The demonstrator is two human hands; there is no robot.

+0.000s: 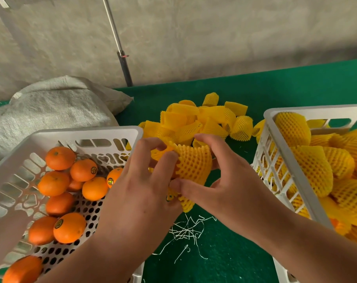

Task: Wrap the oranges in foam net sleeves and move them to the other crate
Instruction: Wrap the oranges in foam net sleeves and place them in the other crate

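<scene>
Both hands, the left hand [140,186] and the right hand [220,180], grip one yellow foam net sleeve [194,166] above the green table [214,252]. Bare oranges [69,227] lie in the white crate [51,137] at 9 o'clock; wrapped ones fill the other crate [283,168] at 3 o'clock.

2 crates [57,135]. Left one: approx. 10 bare oranges [60,158]. 2 hands [140,188] on 1 sleeve [194,166]. 1 sack [51,105]. Loose sleeves, wrapped fruit: can't count.

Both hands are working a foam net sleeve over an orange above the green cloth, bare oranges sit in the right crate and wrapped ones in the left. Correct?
Not quite: the crates are swapped. The head view shows bare oranges in the left crate and wrapped ones in the right crate. The rest holds: left hand and right hand work the foam net sleeve.
</scene>
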